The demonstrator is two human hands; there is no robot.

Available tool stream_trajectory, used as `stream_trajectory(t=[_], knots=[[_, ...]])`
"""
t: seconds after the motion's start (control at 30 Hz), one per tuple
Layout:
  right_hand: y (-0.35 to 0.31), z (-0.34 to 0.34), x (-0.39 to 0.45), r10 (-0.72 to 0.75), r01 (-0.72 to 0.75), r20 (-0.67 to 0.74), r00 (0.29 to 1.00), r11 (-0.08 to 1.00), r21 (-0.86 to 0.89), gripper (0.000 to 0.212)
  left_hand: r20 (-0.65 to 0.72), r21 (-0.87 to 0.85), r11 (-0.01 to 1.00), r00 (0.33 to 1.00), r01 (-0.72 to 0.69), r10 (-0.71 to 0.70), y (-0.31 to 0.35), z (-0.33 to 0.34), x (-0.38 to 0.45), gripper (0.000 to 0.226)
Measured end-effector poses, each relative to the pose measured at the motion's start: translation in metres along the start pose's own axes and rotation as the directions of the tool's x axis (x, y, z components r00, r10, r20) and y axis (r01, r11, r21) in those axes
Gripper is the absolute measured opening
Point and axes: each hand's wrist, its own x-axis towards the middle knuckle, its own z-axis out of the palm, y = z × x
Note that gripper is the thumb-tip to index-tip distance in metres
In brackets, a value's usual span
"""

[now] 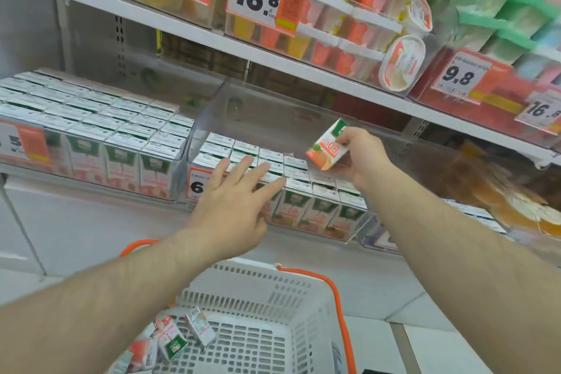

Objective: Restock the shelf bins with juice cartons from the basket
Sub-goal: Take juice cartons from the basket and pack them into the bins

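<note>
Cartons fill the left bin (91,143) to its front wall, packed in tight rows with no gap that I can see, so I judge that one finished. Just right of it stands the middle bin (273,136), my landmark from here on: clear walls, a bottom layer of cartons across its floor, and plenty of height unused above them, especially toward the back.

My left hand (233,206) hangs in front of the middle bin's front wall, fingers straight and spread, the tips over the front row of cartons; it holds nothing, and I cannot tell whether the tips touch the tops.

My right hand (361,158) is over the right front corner of the middle bin, thumb and fingers curled round one juice carton (326,146), which is tilted and raised above the layer below, not yet set down.

Below the middle bin, near my body, the basket (273,307) sits with its orange handle down. A few cartons (179,340) lie loose on their sides in its left corner; the rest of the floor I can see is bare plastic.

Right of the middle bin a further bin shows only as blur, so I cannot say how full it is.

By my reckoning the job is well along: one carton in hand to place, then that small handful from the basket.
</note>
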Motion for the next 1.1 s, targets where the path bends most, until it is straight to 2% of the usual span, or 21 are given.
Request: stream_trajectory(t=[0.07,0.17,0.27,0.43,0.57,0.63,0.7,0.8,0.87,0.93,1.1], knots=[[-0.001,-0.002,0.020,-0.078,0.067,-0.065,0.995,0.985,-0.157,0.011,0.003,0.035,0.999,0.999,-0.034,0.034,-0.004,0.010,0.004,0.077],[0.003,-0.005,0.042,-0.126,0.094,-0.052,0.991,0.909,-0.406,0.011,-0.024,0.070,0.994,0.996,-0.081,0.082,-0.013,0.022,0.004,0.086],[0.007,-0.005,0.058,-0.078,0.059,-0.011,0.997,0.841,-0.538,0.008,-0.088,0.057,0.995,0.992,-0.087,0.092,-0.015,0.028,0.005,0.084],[0.016,0.001,0.067,0.060,0.018,0.096,0.994,0.753,-0.657,0.011,-0.112,0.046,0.996,0.990,-0.082,0.087,-0.015,0.032,0.005,0.085],[0.017,0.013,0.070,0.134,-0.003,0.096,0.986,0.601,-0.799,0.036,-0.121,0.053,0.995,0.988,-0.090,0.096,-0.017,0.034,0.005,0.090],[0.015,0.018,0.071,0.192,-0.015,0.123,0.974,0.592,-0.806,0.041,-0.120,0.052,0.995,0.988,-0.087,0.092,-0.018,0.035,0.005,0.093],[0.017,0.014,0.075,0.242,-0.045,0.138,0.960,0.624,-0.780,0.037,-0.122,0.046,0.995,0.988,-0.088,0.093,-0.018,0.035,0.006,0.094],[0.024,0.007,0.067,0.175,0.012,0.187,0.967,0.699,-0.715,0.025,-0.136,0.053,0.994,0.986,-0.093,0.099,-0.018,0.037,0.006,0.092],[0.028,0.005,0.064,0.117,0.140,0.278,0.954,0.643,-0.753,0.029,-0.135,0.058,0.994,0.986,-0.088,0.095,-0.018,0.038,0.006,0.092],[0.029,0.010,0.059,0.120,0.267,0.379,0.918,0.519,-0.812,0.032,-0.127,0.054,0.995,0.988,-0.079,0.085,-0.017,0.037,0.006,0.093],[0.020,0.015,0.051,0.174,0.338,0.434,0.884,0.402,-0.851,0.034,-0.093,0.053,0.996,0.992,-0.076,0.081,-0.017,0.035,0.006,0.092]])
